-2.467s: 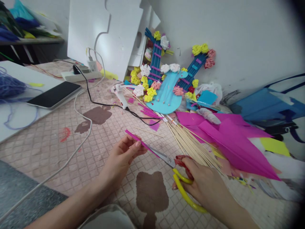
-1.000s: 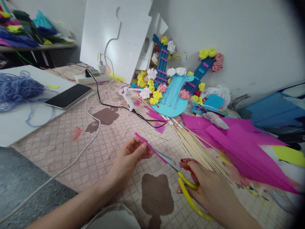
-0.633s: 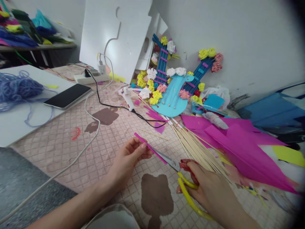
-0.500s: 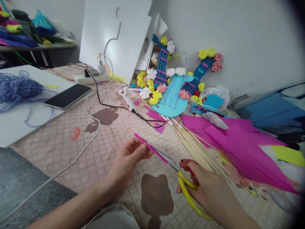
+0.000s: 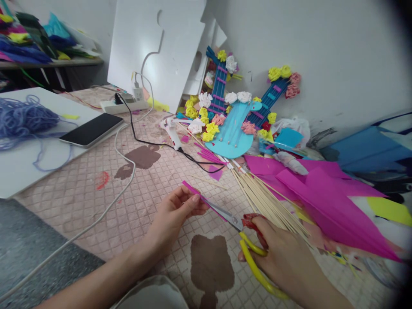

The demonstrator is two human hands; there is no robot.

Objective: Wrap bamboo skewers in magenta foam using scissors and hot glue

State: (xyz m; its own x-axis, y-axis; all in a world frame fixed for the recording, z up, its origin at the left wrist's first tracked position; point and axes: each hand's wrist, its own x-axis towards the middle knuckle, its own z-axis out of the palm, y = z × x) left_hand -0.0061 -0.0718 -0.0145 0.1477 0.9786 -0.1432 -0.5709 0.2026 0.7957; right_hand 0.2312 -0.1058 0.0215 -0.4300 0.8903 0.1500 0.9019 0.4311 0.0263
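Between the thumb and fingers of my left hand (image 5: 183,204) is a narrow magenta paper strip (image 5: 189,187), slanting down to the right. My right hand (image 5: 277,240) grips a pair of scissors (image 5: 254,244) with yellow and red handles. Their blades lie along the strip, the tips close to my left fingertips. The upper blade covers part of the strip's lower end. Beyond my hands are a bundle of thin wooden sticks (image 5: 267,197) and several cut magenta strips (image 5: 209,155).
A white glue gun (image 5: 174,134) with a black cord stands behind my left hand. Flower-trimmed blue paper guitars (image 5: 231,133) lean at the wall. Magenta sheets (image 5: 322,197) lie right. A phone (image 5: 93,130) and purple yarn (image 5: 27,118) rest on a white board at left.
The scissors have shifted slightly, and their blade now covers more of the strip's lower part. My left hand has barely moved and keeps its pinch.
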